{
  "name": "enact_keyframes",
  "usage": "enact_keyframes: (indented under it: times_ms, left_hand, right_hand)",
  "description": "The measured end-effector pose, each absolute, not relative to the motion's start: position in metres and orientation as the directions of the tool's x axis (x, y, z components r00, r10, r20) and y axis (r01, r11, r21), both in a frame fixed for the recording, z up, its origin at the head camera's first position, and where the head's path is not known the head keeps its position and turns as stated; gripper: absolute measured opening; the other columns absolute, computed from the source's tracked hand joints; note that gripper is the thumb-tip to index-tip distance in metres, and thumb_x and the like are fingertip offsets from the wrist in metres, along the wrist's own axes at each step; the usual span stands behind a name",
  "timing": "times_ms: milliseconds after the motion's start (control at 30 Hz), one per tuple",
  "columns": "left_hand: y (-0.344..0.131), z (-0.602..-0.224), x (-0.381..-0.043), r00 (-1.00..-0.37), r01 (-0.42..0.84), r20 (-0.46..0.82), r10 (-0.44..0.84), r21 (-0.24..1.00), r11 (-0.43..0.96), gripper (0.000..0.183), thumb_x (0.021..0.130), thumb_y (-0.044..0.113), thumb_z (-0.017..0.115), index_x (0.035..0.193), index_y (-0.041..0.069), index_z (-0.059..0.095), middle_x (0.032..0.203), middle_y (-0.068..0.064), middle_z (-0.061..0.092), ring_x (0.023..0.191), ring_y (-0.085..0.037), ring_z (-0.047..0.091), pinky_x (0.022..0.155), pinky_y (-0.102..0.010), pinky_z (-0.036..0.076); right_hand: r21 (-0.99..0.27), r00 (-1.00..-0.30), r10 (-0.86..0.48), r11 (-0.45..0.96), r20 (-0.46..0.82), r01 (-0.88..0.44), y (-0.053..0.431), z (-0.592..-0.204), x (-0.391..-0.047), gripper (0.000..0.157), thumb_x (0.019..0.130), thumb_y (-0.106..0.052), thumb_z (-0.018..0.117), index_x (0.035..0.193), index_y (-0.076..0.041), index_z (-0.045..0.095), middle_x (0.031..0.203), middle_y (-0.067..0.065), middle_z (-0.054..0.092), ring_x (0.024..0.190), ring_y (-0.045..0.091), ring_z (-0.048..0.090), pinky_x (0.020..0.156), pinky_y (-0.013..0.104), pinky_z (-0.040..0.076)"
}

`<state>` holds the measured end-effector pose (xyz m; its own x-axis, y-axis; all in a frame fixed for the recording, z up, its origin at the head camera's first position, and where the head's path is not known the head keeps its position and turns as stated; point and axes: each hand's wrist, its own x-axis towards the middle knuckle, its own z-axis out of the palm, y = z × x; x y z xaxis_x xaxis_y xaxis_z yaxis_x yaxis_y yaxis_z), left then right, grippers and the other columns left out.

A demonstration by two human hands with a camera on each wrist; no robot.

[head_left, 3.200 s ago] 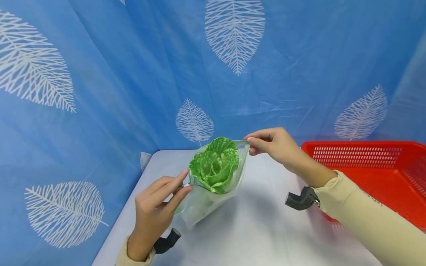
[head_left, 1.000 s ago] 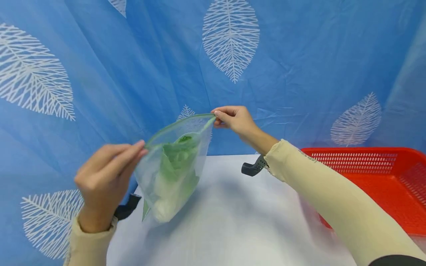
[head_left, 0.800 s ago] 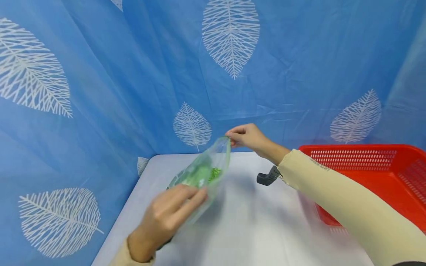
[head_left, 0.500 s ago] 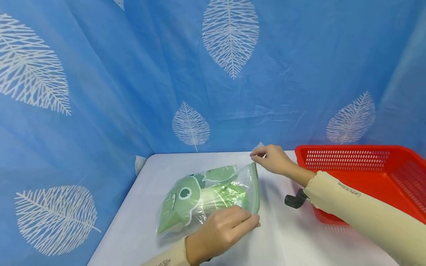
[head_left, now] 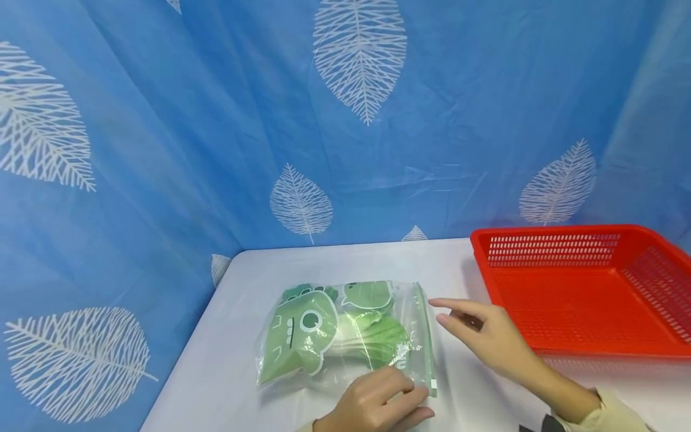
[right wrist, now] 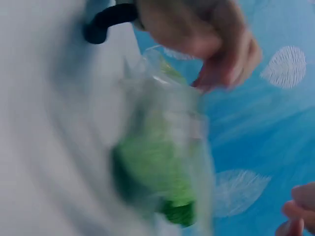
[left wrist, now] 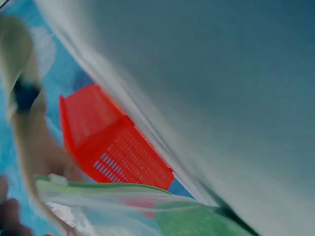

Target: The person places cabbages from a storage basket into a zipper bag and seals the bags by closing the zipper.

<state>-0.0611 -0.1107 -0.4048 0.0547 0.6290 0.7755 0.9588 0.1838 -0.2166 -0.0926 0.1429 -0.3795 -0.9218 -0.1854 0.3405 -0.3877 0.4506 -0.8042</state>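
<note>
A clear zip bag (head_left: pixel 299 336) with a green cartoon dinosaur print lies flat on the white table in the head view. Inside it, a napa cabbage (head_left: pixel 380 339) shows through the plastic, leaves toward the green zip strip at the right. My left hand (head_left: pixel 375 402) rests at the bag's near right corner, fingers loosely bent beside the white slider (head_left: pixel 433 384). Just right of the strip's far end is my right hand (head_left: pixel 488 336), thumb and forefinger apart with nothing between them. Both wrist views are blurred; the left one shows the strip (left wrist: pixel 113 187) up close.
A red plastic basket (head_left: pixel 583 348) with slotted walls stands on the table (head_left: pixel 232 372) at the right, close to my right forearm. Behind the table hangs a blue curtain (head_left: pixel 227 120) with white leaf prints.
The bag, earlier held up at both top corners and swung about, now lies flat with its strip to the right. My right hand has let go and moved right and nearer me.
</note>
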Motion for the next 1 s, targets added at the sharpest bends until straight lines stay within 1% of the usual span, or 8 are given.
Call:
enact_keyframes:
  times_ms: [67,133,267,333,467,733,867,1000]
  left_hand:
    - [-0.118,-0.408,-0.052,0.073,0.963,0.782,0.619,-0.217,0.161,0.022,0.095,0.022,0.073,0.106,0.004,0.078,0.071,0.014,0.056,0.067,0.006,0.051,0.07,-0.004,0.039]
    - [-0.123,-0.416,-0.042,0.025,0.961,0.769,0.639,-0.194,0.197,0.027,0.098,0.026,0.069,0.115,0.007,0.078,0.065,0.018,0.052,0.062,0.01,0.042,0.064,-0.002,0.03]
    - [-0.12,-0.437,-0.027,-0.321,0.947,0.746,0.584,0.238,0.216,0.032,0.1,0.019,0.066,0.129,0.007,0.071,0.063,0.016,0.062,0.06,0.017,0.045,0.059,0.0,0.035]
    - [-0.117,-0.445,-0.024,-0.49,0.86,0.718,0.494,0.493,0.137,0.034,0.096,0.007,0.069,0.13,0.003,0.07,0.062,0.009,0.069,0.059,0.016,0.053,0.056,-0.002,0.042]
    - [-0.113,-0.453,-0.024,-0.7,0.656,0.609,0.373,0.755,-0.001,0.039,0.096,-0.008,0.062,0.133,0.001,0.067,0.052,-0.003,0.065,0.05,0.01,0.058,0.041,-0.012,0.046]
    - [-0.112,-0.449,-0.025,-0.852,0.247,0.269,0.448,0.963,-0.11,0.034,0.103,0.007,0.059,0.136,0.001,0.065,0.068,-0.012,0.073,0.055,-0.001,0.066,0.048,-0.029,0.057]
    - [-0.11,-0.445,-0.023,-0.868,0.035,0.07,0.491,0.996,-0.081,0.033,0.103,0.017,0.062,0.133,0.007,0.069,0.083,-0.006,0.077,0.063,-0.005,0.07,0.059,-0.028,0.059]
    - [-0.105,-0.445,-0.022,-0.875,-0.03,0.033,0.482,0.992,-0.122,0.027,0.101,0.016,0.065,0.124,0.006,0.075,0.094,-0.006,0.077,0.067,-0.004,0.07,0.062,-0.022,0.058]
  right_hand:
    - [-0.834,-0.938,-0.15,0.429,0.314,-0.348,0.148,-0.398,-0.078,0.029,0.096,-0.018,0.073,0.125,-0.02,0.075,0.082,-0.001,0.066,0.07,0.013,0.059,0.059,0.026,0.05]
    - [-0.866,-0.956,-0.108,0.406,0.273,-0.293,0.152,-0.414,-0.066,0.03,0.098,-0.017,0.071,0.127,-0.02,0.073,0.083,0.002,0.066,0.071,0.014,0.061,0.06,0.026,0.051]
    - [-0.894,-0.959,-0.102,0.347,0.264,-0.283,0.147,-0.439,-0.044,0.032,0.098,-0.011,0.069,0.13,-0.014,0.071,0.081,0.003,0.066,0.065,0.012,0.06,0.055,0.026,0.051]
    - [-0.854,-0.925,-0.153,0.355,0.348,-0.38,0.141,-0.449,-0.038,0.036,0.095,-0.005,0.071,0.131,-0.012,0.07,0.082,-0.002,0.067,0.061,0.009,0.059,0.054,0.024,0.05]
    - [-0.783,-0.869,-0.192,0.377,0.456,-0.494,0.132,-0.46,-0.032,0.043,0.091,0.0,0.073,0.132,-0.014,0.07,0.081,-0.009,0.069,0.06,0.004,0.06,0.056,0.02,0.05]
    - [-0.971,-0.975,-0.145,0.144,0.17,-0.19,0.12,-0.45,-0.023,0.031,0.099,-0.005,0.065,0.13,0.0,0.068,0.076,0.003,0.069,0.063,0.019,0.064,0.058,0.034,0.057]
    - [-0.992,-0.984,-0.168,0.094,0.066,-0.083,0.115,-0.449,-0.019,0.029,0.098,-0.008,0.068,0.124,0.005,0.07,0.077,0.006,0.07,0.064,0.021,0.065,0.06,0.034,0.058]
    - [-0.998,-0.983,-0.18,0.051,-0.033,0.024,0.114,-0.451,-0.018,0.025,0.096,-0.012,0.071,0.115,0.004,0.073,0.076,0.006,0.07,0.064,0.019,0.065,0.062,0.033,0.058]
